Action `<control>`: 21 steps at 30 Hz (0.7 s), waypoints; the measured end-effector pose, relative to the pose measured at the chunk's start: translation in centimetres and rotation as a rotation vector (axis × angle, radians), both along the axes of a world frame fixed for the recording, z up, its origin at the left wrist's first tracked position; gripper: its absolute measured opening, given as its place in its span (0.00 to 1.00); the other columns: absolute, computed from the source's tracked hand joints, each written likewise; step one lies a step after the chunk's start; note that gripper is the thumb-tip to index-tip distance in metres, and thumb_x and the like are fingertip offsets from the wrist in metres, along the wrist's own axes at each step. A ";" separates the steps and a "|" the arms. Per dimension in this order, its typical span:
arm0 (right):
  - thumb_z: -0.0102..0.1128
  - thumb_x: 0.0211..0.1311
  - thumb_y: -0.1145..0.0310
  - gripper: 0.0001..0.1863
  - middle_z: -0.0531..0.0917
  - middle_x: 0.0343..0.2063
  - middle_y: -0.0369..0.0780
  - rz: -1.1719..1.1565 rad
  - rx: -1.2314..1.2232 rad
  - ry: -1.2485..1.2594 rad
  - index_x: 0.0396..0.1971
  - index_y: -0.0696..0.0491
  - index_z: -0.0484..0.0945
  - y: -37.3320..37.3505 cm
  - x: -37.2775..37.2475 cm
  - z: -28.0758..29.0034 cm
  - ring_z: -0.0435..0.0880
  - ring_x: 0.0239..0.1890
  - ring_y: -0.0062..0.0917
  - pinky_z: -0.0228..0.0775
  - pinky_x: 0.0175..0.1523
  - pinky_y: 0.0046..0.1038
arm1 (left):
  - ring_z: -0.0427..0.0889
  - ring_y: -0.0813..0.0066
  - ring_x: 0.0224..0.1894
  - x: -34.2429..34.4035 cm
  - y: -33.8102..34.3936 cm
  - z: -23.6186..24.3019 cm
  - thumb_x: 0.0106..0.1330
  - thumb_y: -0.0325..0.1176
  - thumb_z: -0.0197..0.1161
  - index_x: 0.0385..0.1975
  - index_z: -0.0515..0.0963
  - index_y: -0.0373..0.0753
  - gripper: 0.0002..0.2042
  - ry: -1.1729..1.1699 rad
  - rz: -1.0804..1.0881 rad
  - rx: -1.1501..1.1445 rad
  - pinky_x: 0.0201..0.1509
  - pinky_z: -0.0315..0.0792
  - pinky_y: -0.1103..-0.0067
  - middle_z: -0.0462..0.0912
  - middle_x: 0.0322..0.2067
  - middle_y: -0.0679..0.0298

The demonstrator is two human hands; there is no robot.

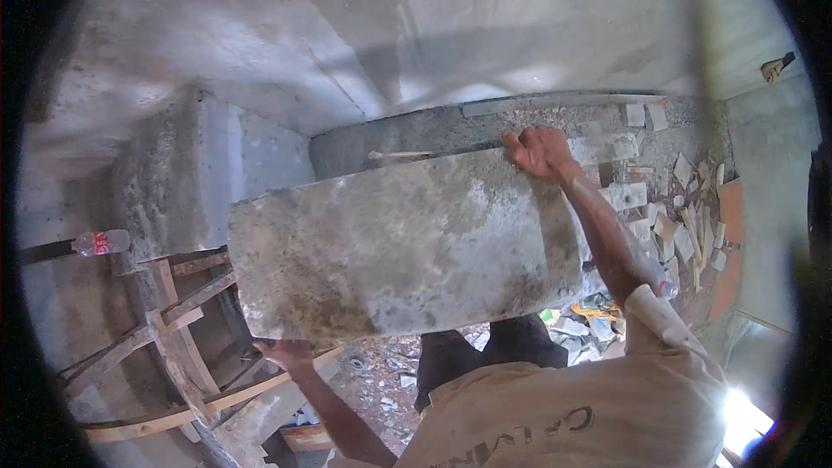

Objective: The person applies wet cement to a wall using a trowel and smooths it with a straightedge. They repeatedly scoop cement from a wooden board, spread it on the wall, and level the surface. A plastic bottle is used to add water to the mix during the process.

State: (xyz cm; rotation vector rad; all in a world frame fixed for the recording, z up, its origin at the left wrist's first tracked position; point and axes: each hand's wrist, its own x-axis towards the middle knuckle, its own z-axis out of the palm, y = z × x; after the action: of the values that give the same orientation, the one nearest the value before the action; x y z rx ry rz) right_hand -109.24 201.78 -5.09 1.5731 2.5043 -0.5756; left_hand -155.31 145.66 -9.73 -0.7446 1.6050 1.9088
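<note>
Before grey plastered walls (pixel 520 35), holding a broad, mottled-grey rectangular slab (pixel 390 247) — clamped near its far-right corner by the right hand (pixel 542 152), met at its near-left corner by the left hand (pixel 288 353), closure hidden — perhaps risking a twisting drop from diagonal support.

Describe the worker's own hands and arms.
The left hand and right hand are bare, without gloves; the visible forearms are uncovered, with no cables or wristwear showing. The right sleeve is short and cream; the shirt matches, with dark lettering.
</note>
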 end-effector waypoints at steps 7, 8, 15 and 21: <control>0.46 0.70 0.48 0.31 0.84 0.22 0.57 -0.026 -0.046 -0.011 0.22 0.58 0.86 -2.5 -0.2 1.5 0.87 0.32 0.54 0.78 0.46 0.50 | 0.62 0.48 0.76 -0.7 1.1 -1.5 0.70 0.71 0.43 0.76 0.63 0.47 0.43 0.085 0.148 -0.199 0.76 0.62 0.48 0.62 0.77 0.55; 0.48 0.69 0.49 0.29 0.85 0.23 0.57 -0.041 -0.040 -0.016 0.22 0.58 0.85 -3.3 0.3 1.2 0.87 0.32 0.53 0.79 0.47 0.50 | 0.62 0.48 0.76 -0.7 1.1 -1.7 0.70 0.71 0.42 0.76 0.63 0.46 0.43 0.093 0.176 -0.250 0.76 0.62 0.48 0.62 0.77 0.55; 0.54 0.68 0.51 0.26 0.83 0.18 0.53 0.056 0.047 0.164 0.19 0.57 0.85 -5.0 3.2 -0.1 0.85 0.25 0.51 0.77 0.39 0.51 | 0.61 0.47 0.76 1.7 3.3 -2.3 0.69 0.72 0.42 0.77 0.62 0.46 0.43 0.107 0.191 -0.407 0.76 0.62 0.48 0.61 0.77 0.55; 0.48 0.68 0.48 0.30 0.82 0.19 0.56 0.062 -0.237 0.029 0.19 0.59 0.83 -1.5 3.6 3.3 0.86 0.29 0.52 0.78 0.43 0.51 | 0.61 0.46 0.76 4.1 4.3 -2.4 0.69 0.72 0.41 0.77 0.62 0.46 0.44 0.122 0.138 -0.403 0.76 0.61 0.48 0.61 0.77 0.54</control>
State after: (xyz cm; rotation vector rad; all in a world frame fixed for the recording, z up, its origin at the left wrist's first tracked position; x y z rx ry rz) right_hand -105.60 200.27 -1.84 1.4067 2.3896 -0.8560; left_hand -151.18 150.01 -12.13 -0.9357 2.0990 1.7696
